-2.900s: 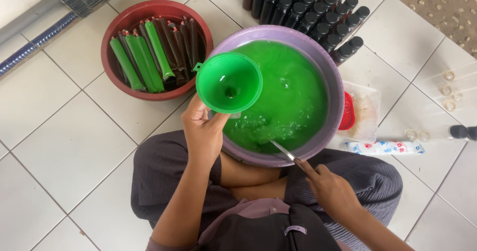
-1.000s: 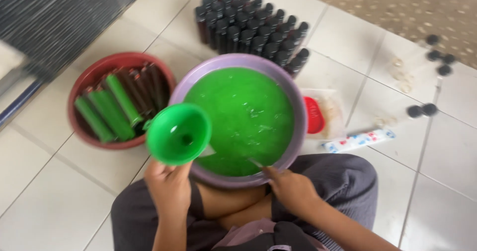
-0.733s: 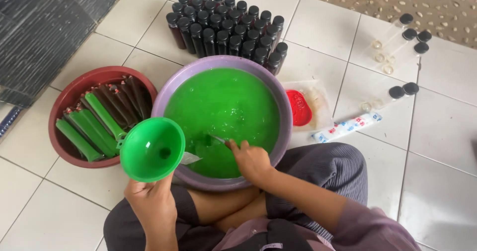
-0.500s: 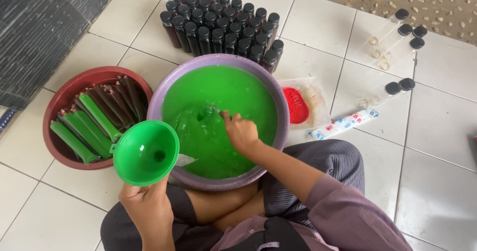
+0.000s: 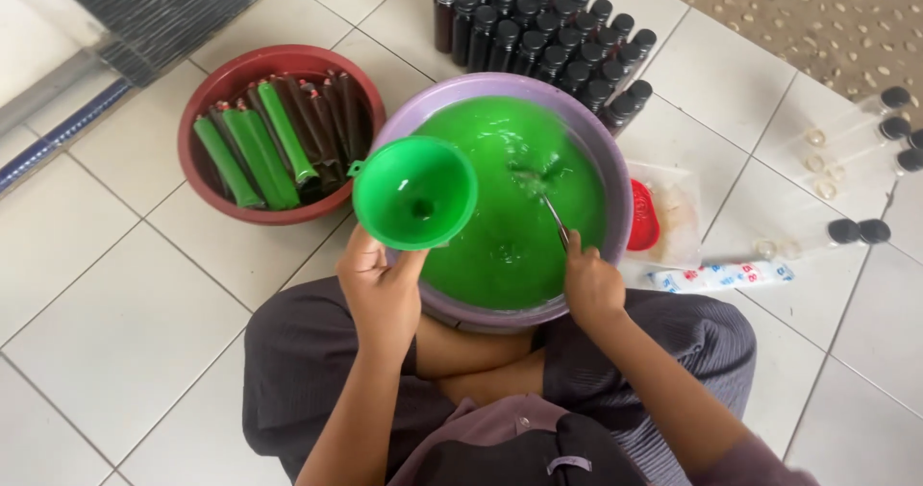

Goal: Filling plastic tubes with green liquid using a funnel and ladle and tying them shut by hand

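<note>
**Green liquid in the basin, funnel at the ready**

The left hand (image 5: 380, 289) is closed around the stem of a green funnel (image 5: 414, 192), holding it upright over the near-left rim of the purple basin (image 5: 615, 174). The right hand (image 5: 591, 287) grips the handle of a metal spoon (image 5: 555, 220), whose far end dips into the green liquid (image 5: 500, 226) filling the basin nearly to the brim. The basin sits on the tiled floor (image 5: 125, 294) between the person's crossed legs.

To the left, a red bowl (image 5: 207, 97) holds a few filled green tubes (image 5: 252, 149) beside dark ones. At the far side stands a cluster of dark capped bottles (image 5: 548, 34); to the right lie several clear empty bottles (image 5: 856, 135) with black caps. Judging from the full basin and few green tubes, most of the filling is not yet done.
</note>
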